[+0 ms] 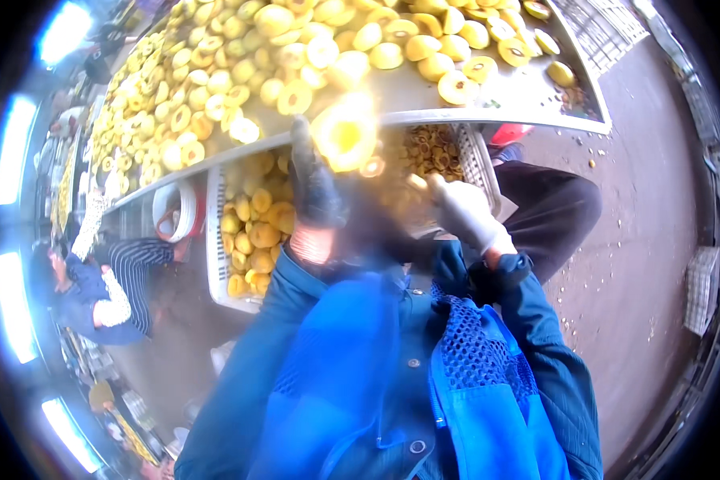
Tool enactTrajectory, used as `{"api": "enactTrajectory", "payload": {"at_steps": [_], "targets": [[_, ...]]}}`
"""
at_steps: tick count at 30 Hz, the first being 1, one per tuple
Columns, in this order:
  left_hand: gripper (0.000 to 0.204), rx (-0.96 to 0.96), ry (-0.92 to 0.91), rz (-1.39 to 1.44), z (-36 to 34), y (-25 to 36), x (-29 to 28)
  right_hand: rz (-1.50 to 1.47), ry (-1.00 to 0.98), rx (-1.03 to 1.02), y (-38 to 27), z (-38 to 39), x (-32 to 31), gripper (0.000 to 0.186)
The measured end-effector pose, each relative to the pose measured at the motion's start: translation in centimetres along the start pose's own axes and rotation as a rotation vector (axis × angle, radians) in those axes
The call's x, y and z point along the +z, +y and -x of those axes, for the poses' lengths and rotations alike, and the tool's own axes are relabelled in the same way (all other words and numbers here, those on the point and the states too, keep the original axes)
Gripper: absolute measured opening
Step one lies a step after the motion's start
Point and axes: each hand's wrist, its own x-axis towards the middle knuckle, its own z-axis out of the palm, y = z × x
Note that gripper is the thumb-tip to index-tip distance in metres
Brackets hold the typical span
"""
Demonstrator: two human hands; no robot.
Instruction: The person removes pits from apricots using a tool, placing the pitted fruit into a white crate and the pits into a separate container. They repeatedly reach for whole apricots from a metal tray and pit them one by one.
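A halved yellow peach [346, 138], washed out by glare, is held up near the tray's front edge by my left hand [318, 184]. This hand wears a dark glove, and its fingers are closed around the fruit. Further right, my right hand [466, 212] in a whitish glove has its fingers curled together. Blur beside its fingertips hides what it grips. Many peach halves [456, 86] lie on the metal tray [552, 118], several cut side up. Below my hands, a crate [478, 160] holds brownish pits and scraps [432, 152].
A white crate [214, 268] of yellow peaches [262, 234] stands at my left. Beyond it are a white bucket [186, 210] and a seated person [108, 296] in striped trousers. A dark-trousered leg [556, 208] is at right. Small scraps dot the floor [624, 264].
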Motion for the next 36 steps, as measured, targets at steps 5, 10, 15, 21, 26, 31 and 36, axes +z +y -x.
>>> {"api": "enactTrajectory", "payload": {"at_steps": [5, 10, 15, 21, 26, 31, 36], "targets": [[0.06, 0.106, 0.275, -0.125, 3.2, 0.4, -3.2, 0.434, 0.168, -0.033, 1.4, 0.4, 0.8, 0.017], [0.051, 0.186, 0.546, -0.334, 7.0, 1.5, -11.5, 0.439, 0.05, -0.062, 3.4, 1.3, 1.5, 0.022], [0.034, 0.407, 0.751, -1.546, 9.0, 3.2, -22.4, 0.499, -0.047, 0.002, 3.1, 0.8, 1.4, 0.025], [0.03, 0.725, 0.077, -1.521, -3.1, 4.3, -9.3, 0.458, -0.001, 0.0, 4.4, 0.7, 1.9, 0.026], [0.028, 0.932, -0.657, -1.743, -14.1, -2.4, -4.0, 0.407, -0.081, 0.171, 3.4, 0.6, 1.6, 0.026], [0.045, 0.86, -0.85, -1.53, -17.4, -7.8, 4.5, 0.356, 0.033, 0.069, 3.4, 1.4, 0.5, 0.024], [0.05, 0.587, -0.826, -1.521, -17.5, -12.1, 5.5, 0.18, 0.312, 0.006, 3.0, 2.7, -1.4, 0.029]]}}
